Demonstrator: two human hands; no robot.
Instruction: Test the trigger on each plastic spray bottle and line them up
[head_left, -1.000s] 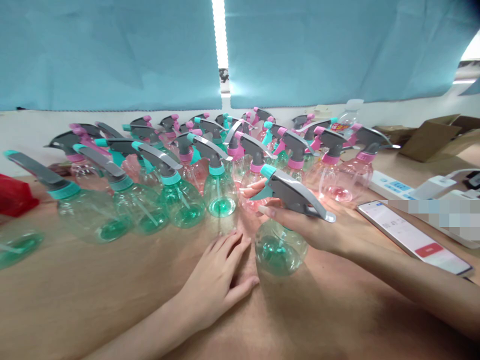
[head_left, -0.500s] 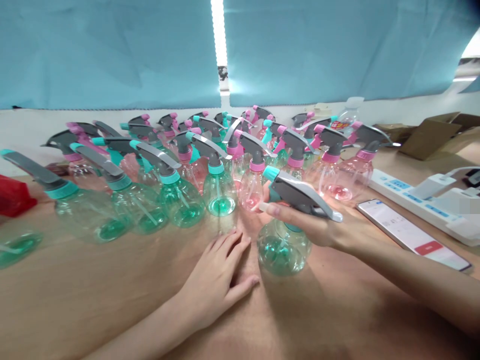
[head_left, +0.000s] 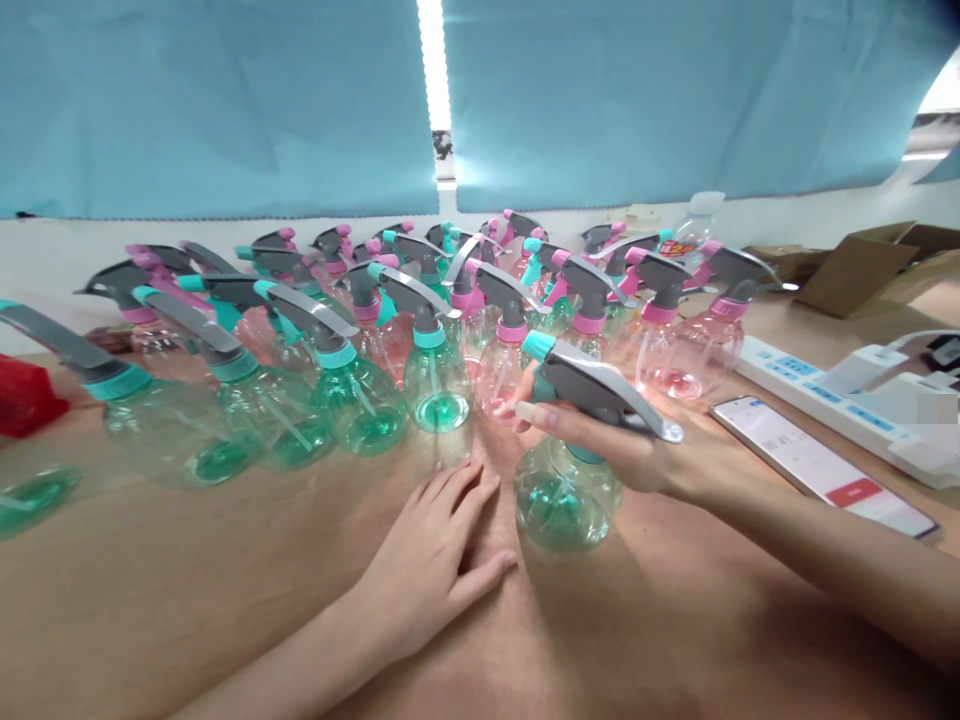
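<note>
My right hand is wrapped round the neck of a green spray bottle with a grey head and a teal nozzle pointing left. The bottle stands upright on the wooden table. Flat on the tabletop, just left of that bottle, lies my left hand with its fingers stretched out and nothing in it. Ahead of the left hand is another green spray bottle. Beside it stands a pink spray bottle, partly behind my right fingertips.
Several more green and pink spray bottles crowd the back and left. On the right lie a phone and a white power strip with plugs. Behind them sits a cardboard box. A red item is at the far left.
The view has shifted very slightly. Both hands and the held spray bottle look almost the same as before.
</note>
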